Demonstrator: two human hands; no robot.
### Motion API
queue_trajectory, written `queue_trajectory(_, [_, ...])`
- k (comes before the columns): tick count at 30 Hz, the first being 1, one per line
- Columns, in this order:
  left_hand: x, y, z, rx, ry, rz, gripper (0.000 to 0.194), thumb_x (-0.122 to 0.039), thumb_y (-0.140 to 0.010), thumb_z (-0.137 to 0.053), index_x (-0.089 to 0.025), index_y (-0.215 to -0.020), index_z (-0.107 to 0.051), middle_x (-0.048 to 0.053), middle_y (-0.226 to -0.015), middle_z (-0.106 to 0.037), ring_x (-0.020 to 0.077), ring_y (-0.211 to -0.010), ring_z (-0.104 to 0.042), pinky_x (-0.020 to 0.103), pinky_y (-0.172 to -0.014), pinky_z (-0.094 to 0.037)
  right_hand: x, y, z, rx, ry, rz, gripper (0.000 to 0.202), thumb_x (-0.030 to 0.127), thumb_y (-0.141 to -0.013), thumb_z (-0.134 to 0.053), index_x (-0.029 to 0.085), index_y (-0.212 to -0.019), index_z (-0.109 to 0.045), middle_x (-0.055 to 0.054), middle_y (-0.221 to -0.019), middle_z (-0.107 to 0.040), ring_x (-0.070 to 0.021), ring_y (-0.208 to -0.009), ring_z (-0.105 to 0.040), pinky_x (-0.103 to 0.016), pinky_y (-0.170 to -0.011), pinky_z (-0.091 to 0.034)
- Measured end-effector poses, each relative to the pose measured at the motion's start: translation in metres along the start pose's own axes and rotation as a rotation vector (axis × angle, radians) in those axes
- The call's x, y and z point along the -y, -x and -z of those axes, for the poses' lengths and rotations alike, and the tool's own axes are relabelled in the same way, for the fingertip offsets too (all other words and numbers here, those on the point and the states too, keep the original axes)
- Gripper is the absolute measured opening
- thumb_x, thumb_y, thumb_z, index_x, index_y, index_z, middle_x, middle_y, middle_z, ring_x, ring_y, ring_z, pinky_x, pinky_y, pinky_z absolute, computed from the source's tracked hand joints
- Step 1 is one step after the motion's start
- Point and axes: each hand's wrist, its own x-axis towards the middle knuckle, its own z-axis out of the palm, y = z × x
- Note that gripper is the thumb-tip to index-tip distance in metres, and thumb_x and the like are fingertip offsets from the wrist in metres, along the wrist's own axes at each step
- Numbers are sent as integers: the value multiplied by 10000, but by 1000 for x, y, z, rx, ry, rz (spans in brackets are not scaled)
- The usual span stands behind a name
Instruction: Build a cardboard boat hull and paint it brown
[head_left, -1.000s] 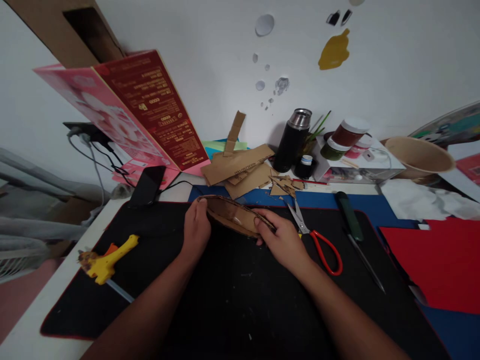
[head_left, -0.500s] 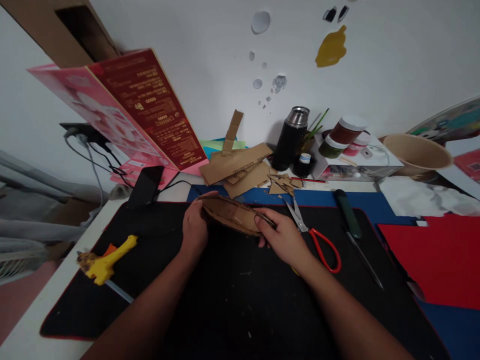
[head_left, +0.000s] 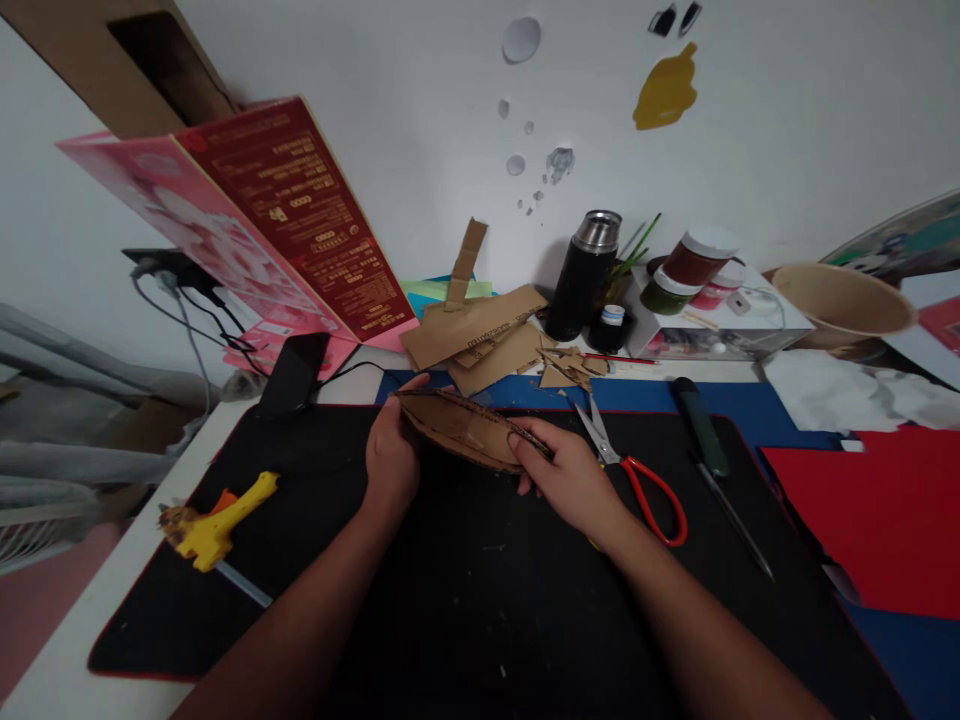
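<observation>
Between my two hands is a curved, shallow cardboard piece (head_left: 465, 430) with rough cut edges, held above the black mat (head_left: 450, 600). My left hand (head_left: 392, 452) grips its left end, fingers mostly behind it. At the right end, my right hand (head_left: 564, 470) pinches the piece, the thumb lying on its inner face. Close to the right hand lie scissors (head_left: 651, 500) with red handles, blades apart. A yellow glue gun (head_left: 225, 520) rests on the mat to the left of my left forearm.
Cardboard strips (head_left: 480, 335) and scraps (head_left: 566, 368) lie behind the mat, beside a black thermos (head_left: 583, 275). A green-handled tool (head_left: 701, 430) lies right of the scissors, near red sheets (head_left: 885, 530). At left are a phone (head_left: 294, 372) and a standing red menu (head_left: 292, 220).
Both hands keep their hold on the cardboard piece, which has hardly moved. The whole view has shifted very slightly.
</observation>
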Motion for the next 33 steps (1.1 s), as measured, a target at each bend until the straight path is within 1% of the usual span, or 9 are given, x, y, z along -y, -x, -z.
queue_trajectory(4, [0, -1, 1, 71, 79, 32, 496, -575, -996, -548, -233, -1333, -671, 110, -1145, -799, 298, -1050, -751, 445, -879, -620, 0, -1, 0, 6, -25, -1, 386, 430, -1010, -557, 220, -1288, -724, 17, -595, -673, -180, -551, -685, -255, -543, -464])
queue_trajectory(7, [1, -5, 3, 92, 134, 20, 405, -567, -962, -633, -253, -1207, -708, 77, -1089, -790, 256, -963, -747, 377, -805, -615, -2, -3, 0, 18, -123, -29, 408, 450, -996, -570, 204, -1288, -713, 12, -635, -676, -168, -529, -675, -236, -483, -455])
queue_trajectory(10, [2, -9, 6, 82, 167, 37, 352, -551, -919, -710, -238, -1079, -734, 45, -999, -764, 201, -857, -722, 302, -736, -592, -2, -5, 0, 28, -234, -67, 430, 472, -970, -597, 190, -1278, -702, -23, -801, -725, -139, -505, -665, -222, -435, -440])
queue_trajectory(12, [2, -11, 7, 71, 181, 48, 357, -546, -892, -746, -226, -1053, -741, 41, -970, -748, 183, -821, -702, 280, -709, -578, -1, -6, 0, 28, -289, -81, 440, 488, -957, -619, 188, -1269, -698, -63, -957, -754, -125, -512, -674, -218, -425, -439])
queue_trajectory(14, [2, -12, 7, 46, 196, 41, 364, -542, -878, -764, -218, -1042, -744, 39, -948, -739, 175, -805, -686, 267, -690, -567, 0, -6, 1, 27, -336, -83, 464, 511, -946, -643, 187, -1274, -696, -88, -1033, -760, -126, -524, -691, -217, -422, -438])
queue_trajectory(21, [2, -17, 10, -86, 218, -32, 349, -532, -878, -769, -202, -986, -733, 14, -905, -711, 150, -785, -659, 242, -697, -552, 2, -9, 10, -39, -482, -62, 598, 652, -953, -606, 145, -1251, -714, -70, -798, -748, -165, -558, -709, -227, -452, -454])
queue_trajectory(24, [2, -17, 10, -100, 213, -34, 325, -516, -898, -754, -206, -992, -727, 8, -903, -700, 143, -785, -658, 241, -717, -558, 0, -12, 15, -94, -552, -67, 578, 653, -927, -644, 159, -1217, -717, -83, -851, -773, -156, -554, -701, -222, -449, -442])
queue_trajectory(28, [1, -17, 10, -118, 176, -38, 339, -535, -902, -742, -215, -1012, -721, 14, -916, -696, 147, -787, -661, 238, -701, -557, -2, -14, 16, -98, -565, -72, 484, 598, -924, -670, 179, -1163, -711, -107, -957, -802, -139, -544, -682, -231, -460, -449])
queue_trajectory(33, [-3, -14, 8, -116, 153, -50, 355, -551, -876, -765, -221, -998, -716, 14, -916, -685, 144, -777, -643, 231, -685, -549, -1, -14, 15, -98, -568, -90, 421, 543, -936, -677, 178, -1146, -695, -109, -946, -804, -140, -541, -681, -235, -461, -444])
